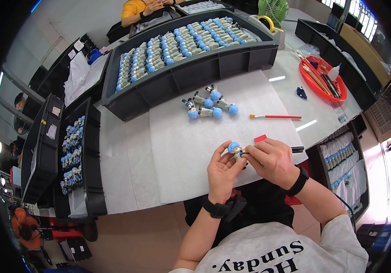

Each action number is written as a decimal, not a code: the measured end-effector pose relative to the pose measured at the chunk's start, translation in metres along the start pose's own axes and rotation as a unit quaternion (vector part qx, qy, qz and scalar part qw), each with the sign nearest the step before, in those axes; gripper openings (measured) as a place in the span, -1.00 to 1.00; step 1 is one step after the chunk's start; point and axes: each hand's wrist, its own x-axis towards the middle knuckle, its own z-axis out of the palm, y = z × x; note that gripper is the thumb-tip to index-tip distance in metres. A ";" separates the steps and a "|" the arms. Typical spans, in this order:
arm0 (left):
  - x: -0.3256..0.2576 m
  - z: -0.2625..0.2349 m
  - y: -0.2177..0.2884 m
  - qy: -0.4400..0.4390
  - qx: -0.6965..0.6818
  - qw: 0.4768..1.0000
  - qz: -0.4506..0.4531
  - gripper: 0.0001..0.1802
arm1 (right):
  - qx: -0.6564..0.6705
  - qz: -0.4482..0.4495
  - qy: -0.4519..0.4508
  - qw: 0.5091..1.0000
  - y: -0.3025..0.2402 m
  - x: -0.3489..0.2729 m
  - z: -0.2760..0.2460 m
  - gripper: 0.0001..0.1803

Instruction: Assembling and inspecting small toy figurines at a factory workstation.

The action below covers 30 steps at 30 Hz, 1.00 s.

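Note:
My left hand (222, 173) is closed around a small blue-haired figurine (234, 148), held upright with its head above the thumb and fingers. My right hand (272, 161) is closed, with its fingertips pinched together against the figurine's side. A tiny dark blue bit shows at those fingertips, but I cannot make out what they grip. Beyond the right hand a red block (260, 138) lies on the white sheet (181, 154). A black stick-like end (297, 149) shows past the knuckles; whether it is held or lying there I cannot tell.
Several loose figurines (210, 112) lie ahead on the sheet, with a red-handled brush (275, 117) to their right. Behind stands a large dark crate (191, 68) of figurines. A red tray (316, 86) holds brushes and pens. More crates (96, 182) flank the table.

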 end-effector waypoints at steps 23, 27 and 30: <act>-0.001 0.000 0.001 0.010 0.003 1.000 -0.005 -0.41 | 0.003 0.025 0.006 1.000 -0.002 -0.003 0.004 -0.88; 0.000 0.000 0.000 0.005 -0.001 1.000 -0.001 -0.41 | 0.002 0.006 0.000 1.000 0.000 -0.001 0.002 -0.87; 0.000 0.000 0.000 0.004 0.003 1.000 0.000 -0.41 | 0.002 0.010 -0.007 1.000 0.000 0.000 0.001 -0.87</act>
